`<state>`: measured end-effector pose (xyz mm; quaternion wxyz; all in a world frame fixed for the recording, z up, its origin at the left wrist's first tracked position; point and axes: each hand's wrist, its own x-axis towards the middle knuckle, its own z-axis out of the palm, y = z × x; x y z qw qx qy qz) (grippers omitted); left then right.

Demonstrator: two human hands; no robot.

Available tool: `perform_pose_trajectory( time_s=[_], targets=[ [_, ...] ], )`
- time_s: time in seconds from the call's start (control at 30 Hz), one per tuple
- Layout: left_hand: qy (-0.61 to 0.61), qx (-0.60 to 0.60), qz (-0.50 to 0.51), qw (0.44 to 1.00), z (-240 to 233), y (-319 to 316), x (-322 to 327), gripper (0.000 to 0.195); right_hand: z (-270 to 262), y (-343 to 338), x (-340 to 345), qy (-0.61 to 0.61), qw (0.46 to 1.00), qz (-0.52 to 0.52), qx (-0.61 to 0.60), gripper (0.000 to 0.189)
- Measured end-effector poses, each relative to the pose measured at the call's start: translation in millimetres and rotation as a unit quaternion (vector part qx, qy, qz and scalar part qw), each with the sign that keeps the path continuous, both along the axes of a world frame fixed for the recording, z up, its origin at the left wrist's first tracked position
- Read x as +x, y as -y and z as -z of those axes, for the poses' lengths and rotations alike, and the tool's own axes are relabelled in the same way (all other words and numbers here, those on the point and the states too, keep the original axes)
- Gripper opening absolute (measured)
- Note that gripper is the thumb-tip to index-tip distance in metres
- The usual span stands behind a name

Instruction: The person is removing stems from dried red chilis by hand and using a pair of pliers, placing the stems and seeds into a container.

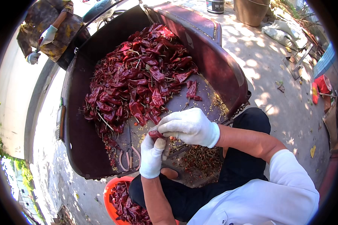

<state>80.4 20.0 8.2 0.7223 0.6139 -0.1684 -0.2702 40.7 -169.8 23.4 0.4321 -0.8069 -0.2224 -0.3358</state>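
In my gloved left hand (153,157), a dried red chili pepper (156,134) is held up between thumb and fingers. The fingers of my right hand (189,127), also in a white knit glove, pinch at the pepper's right end; their tips partly cover it. Both hands are over the near edge of a maroon metal cargo bed (219,66). A large heap of dried red chilies (138,76) lies beyond them in the bed. Scissors with looped handles (120,161) rest on the bed floor left of my left hand, blades pointing away.
An orange basin (108,194) of chilies stands by my left knee. Cut stems (204,157) are piled on the ground between my legs. Yellow seeds (221,104) litter the bed floor. A mobile phone (58,123) leans at the bed's left side. Another person's gloved hand (48,35) works at upper left.
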Motion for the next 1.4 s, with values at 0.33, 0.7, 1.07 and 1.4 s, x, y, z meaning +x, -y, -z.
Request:
perform_pose_trajectory(
  time_s=[0.33,0.7,1.07,1.4],
  targets=[
    [0.219,0.149,-0.084,0.961,24,0,1,0.028,18,-11,3,-0.055,0.996,0.063,0.013,0.013],
    [0.11,0.027,-0.166,0.98,24,11,-6,0.017,3,-16,14,-0.432,0.767,-0.095,0.464,0.01],
    [0.041,-0.048,-0.188,0.98,14,11,-4,0.023,10,12,31,-0.334,0.854,-0.093,0.388,0.025],
    [0.411,0.22,-0.221,0.857,26,22,-6,0.033,26,-25,1,-0.216,0.972,0.008,0.096,0.063]
  ],
)
